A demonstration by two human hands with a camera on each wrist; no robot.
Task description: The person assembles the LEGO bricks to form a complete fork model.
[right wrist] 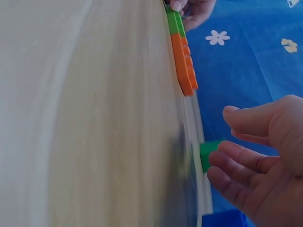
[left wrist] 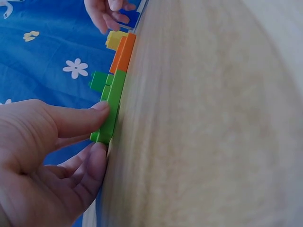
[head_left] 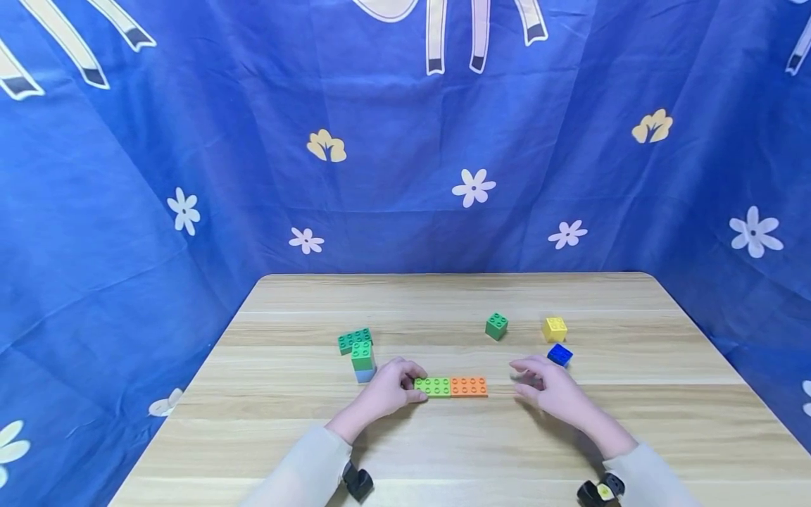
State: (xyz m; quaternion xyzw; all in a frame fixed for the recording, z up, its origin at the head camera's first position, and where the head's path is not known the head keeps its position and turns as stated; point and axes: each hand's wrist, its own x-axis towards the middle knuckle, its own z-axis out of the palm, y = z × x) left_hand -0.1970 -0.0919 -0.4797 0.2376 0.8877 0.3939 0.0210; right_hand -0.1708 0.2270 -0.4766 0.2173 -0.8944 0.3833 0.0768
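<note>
The left hand (head_left: pixel 389 389) pinched the lime brick (head_left: pixel 434 387), which abutted the orange brick (head_left: pixel 469 386); the right hand (head_left: pixel 552 389) hung near the blue brick (head_left: pixel 560 354), fingers (right wrist: pixel 241 160) parted and released.

Head view: illumination is bright and diffuse. Soft shadows fall on the tabletop (head_left: pixel 456 451) below the left hand (head_left: pixel 388 387) and the right hand (head_left: pixel 550 387). A pale sheen appears on the tabletop at lower centre. The blue curtain (head_left: pixel 393 190) is evenly lit, with slight shading along its folds.

Left wrist view: exposure is dimmer; wood grain is smeared at centre and right, with pale haze at upper right.

Right wrist view: similarly dim; pale streaks at left, a dark, soft-edged patch at lower centre, grain out of focus.
</note>
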